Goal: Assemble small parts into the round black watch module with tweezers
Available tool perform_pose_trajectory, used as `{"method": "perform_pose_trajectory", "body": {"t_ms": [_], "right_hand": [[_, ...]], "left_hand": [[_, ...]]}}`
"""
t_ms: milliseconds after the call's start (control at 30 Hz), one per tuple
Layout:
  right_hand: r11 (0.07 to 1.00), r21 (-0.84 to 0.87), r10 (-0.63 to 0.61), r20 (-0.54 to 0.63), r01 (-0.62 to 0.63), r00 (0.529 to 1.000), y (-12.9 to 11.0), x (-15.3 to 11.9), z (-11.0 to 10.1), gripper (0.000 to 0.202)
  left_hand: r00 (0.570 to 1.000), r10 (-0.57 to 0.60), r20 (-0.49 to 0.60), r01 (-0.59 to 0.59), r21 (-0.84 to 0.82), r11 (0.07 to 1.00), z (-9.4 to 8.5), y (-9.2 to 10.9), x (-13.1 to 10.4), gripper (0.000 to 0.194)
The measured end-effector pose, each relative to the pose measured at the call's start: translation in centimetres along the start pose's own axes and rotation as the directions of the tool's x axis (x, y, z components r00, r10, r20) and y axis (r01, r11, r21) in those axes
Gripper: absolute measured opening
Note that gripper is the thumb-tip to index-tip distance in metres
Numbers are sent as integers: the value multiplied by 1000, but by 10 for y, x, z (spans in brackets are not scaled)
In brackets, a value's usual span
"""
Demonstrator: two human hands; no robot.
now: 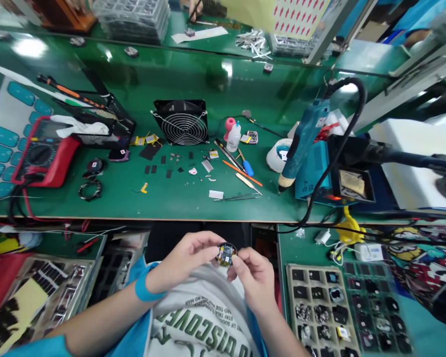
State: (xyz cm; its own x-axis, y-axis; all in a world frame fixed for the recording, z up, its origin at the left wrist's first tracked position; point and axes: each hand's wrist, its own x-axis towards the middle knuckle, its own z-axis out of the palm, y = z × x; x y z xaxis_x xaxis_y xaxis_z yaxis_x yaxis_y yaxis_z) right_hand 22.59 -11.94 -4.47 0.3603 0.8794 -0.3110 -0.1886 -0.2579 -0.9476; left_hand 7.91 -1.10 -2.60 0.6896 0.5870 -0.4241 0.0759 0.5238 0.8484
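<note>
Close to my body, just off the table's front edge, I hold a small round electronic module [226, 254] with a dark rim and an exposed circuit board. My left hand [196, 253], with a blue band at the wrist, pinches it from the left. On the other side my right hand [250, 272] grips it between thumb and fingers. The board faces up toward me; its underside is hidden. Tweezers [238, 197] lie on the table beyond my hands, near a white strip [216, 194].
A small fan [182, 124] stands at the back. An electric screwdriver [306, 139] hangs at right by a blue soldering station [315, 173]. At left sits a red multimeter [40, 153]. A parts tray [351, 342] lies lower right. Across the bench a person's hand [195, 10] shows.
</note>
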Motion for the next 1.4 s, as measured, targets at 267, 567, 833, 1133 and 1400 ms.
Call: {"method": "perform_pose_trajectory", "body": {"t_ms": [267, 567, 833, 1133, 1400], "right_hand": [[972, -212, -108, -7, 104, 994, -1, -2, -2, 28], [968, -215, -119, 48, 126, 992, -9, 1, -4, 22], [941, -289, -139, 146, 176, 980, -10, 11, 2, 27], [333, -727, -545, 372, 601, 752, -44, 76, -6, 19], [-190, -835, -466, 539, 516, 702, -42, 117, -17, 20]], "left_hand": [[984, 119, -134, -86, 229, 970, 12, 3, 0, 13], [982, 148, -118, -112, 265, 958, 11, -3, 1, 13], [978, 116, -173, -84, 181, 980, 3, -3, 1, 14], [968, 83, -235, -126, -171, 977, -14, -1, 2, 33], [971, 1, -238, -80, -322, 943, -18, -4, 0, 46]]}}
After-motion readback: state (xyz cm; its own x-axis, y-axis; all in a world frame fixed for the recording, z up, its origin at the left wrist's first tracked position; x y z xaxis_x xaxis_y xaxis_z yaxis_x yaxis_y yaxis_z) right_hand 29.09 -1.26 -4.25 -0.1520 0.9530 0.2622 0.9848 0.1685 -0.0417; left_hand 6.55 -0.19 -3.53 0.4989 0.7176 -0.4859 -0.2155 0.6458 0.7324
